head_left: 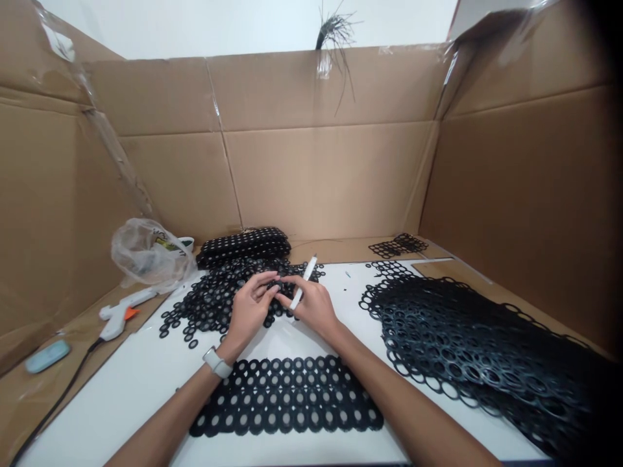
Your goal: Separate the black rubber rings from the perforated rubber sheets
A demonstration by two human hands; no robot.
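Note:
My left hand [254,305], with a pale watch [217,363] on its wrist, is closed in a pinch. Its fingertips meet those of my right hand [314,305]; whatever small thing lies between them is too hidden to make out. A slim white pen-like tool [309,267] with a dark tip rests in my right hand, slanting up between thumb and fingers. Just behind both hands spreads a heap of small black rings [214,295]. Closer to me, between my forearms, lies a flat panel of joined black rings [287,401] in several rows.
At right lies a large pile of black ring mesh [467,350], with a smaller mesh piece [399,245] behind. A folded black dotted bundle [246,245] sits at the back. On the left are a plastic bag [148,253], a white glue gun [117,318] and a pale-blue case [47,357]. Cardboard walls [326,175] surround the table.

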